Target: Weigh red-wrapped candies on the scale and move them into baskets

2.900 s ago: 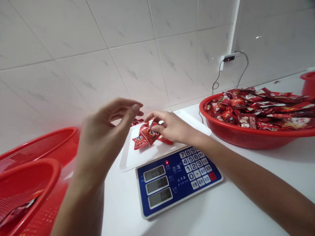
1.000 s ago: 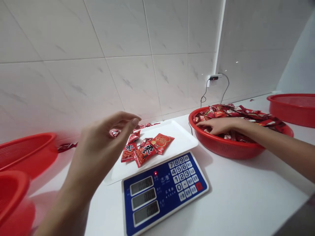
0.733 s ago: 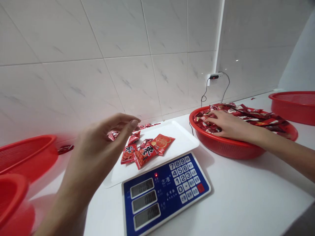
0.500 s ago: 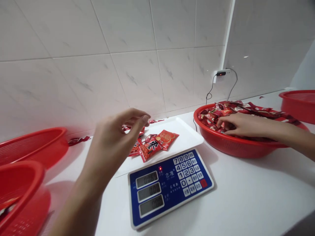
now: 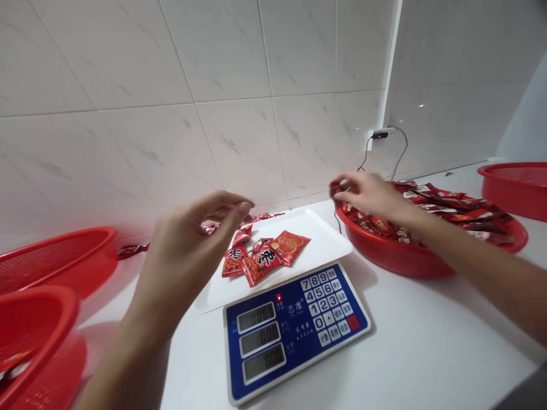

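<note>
My right hand (image 5: 370,196) is raised at the left rim of a red plastic basket (image 5: 397,265). Its fingers close on a small red snack packet (image 5: 335,189), blurred and partly covered. Wrapped packets (image 5: 461,213) fill that basket. Over the left side of the scale's white tray (image 5: 325,242), my left hand (image 5: 196,239) hovers with loosely curved fingers and no visible object in them. Several red snack packets (image 5: 262,262) lie on the tray, some overlapping. In front of the tray is the scale's blue keypad and display panel (image 5: 294,330), its small red light lit.
Two red baskets (image 5: 92,256) stand at the left, the nearer one with packets inside. Another red basket (image 5: 513,191) is at the far right. A dark red wrapper (image 5: 132,249) lies by the wall. A black cable runs from the wall socket (image 5: 380,135) behind the scale.
My right hand has lifted from among the packets in the basket and moved left, now with a red packet in its fingers. My left hand has shifted slightly left and stays over the tray.
</note>
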Demonstrator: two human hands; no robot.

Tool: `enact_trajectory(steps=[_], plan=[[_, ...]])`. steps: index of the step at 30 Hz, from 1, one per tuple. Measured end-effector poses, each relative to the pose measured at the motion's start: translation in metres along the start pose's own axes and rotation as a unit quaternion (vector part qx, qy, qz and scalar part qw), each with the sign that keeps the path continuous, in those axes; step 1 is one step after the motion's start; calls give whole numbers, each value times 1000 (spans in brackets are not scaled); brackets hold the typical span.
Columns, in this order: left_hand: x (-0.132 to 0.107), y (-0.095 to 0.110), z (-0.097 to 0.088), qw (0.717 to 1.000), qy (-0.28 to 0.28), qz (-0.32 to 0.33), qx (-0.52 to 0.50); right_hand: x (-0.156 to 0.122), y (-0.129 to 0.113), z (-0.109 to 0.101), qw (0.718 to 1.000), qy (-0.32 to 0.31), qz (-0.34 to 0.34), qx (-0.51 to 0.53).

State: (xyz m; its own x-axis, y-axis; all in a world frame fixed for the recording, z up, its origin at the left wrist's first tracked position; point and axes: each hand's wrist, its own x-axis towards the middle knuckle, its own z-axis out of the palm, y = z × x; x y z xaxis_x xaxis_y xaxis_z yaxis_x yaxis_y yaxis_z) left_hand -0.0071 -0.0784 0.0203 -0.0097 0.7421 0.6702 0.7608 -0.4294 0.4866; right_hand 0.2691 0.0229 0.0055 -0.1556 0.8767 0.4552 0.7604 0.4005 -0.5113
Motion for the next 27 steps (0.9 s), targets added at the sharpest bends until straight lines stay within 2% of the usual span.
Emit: enact_trajectory(steps=[3, 5, 8, 11, 17, 21, 27], plan=[[0, 3, -3, 1000, -11, -14, 16, 8, -32, 51, 992, -86, -75, 52], [0, 4, -6, 1000, -8, -25, 15, 16, -48, 78, 987, -106, -102, 59], [0, 5, -11, 999, 5, -39, 1, 26, -62, 96, 986, -120, -100, 59], [0, 5, -12, 999, 4, -38, 2, 22, -65, 90, 986, -144, -75, 48], [-1, 6, -1, 1000, 4, -5, 5, -2, -54, 39, 996, -48, -66, 42], [0, 8, 2, 1000, -12, -9, 21, -7, -48, 12, 996, -43, -61, 47], [0, 10, -2, 999, -5, -22, 23, -10, -49, 11, 996, -53, -50, 46]])
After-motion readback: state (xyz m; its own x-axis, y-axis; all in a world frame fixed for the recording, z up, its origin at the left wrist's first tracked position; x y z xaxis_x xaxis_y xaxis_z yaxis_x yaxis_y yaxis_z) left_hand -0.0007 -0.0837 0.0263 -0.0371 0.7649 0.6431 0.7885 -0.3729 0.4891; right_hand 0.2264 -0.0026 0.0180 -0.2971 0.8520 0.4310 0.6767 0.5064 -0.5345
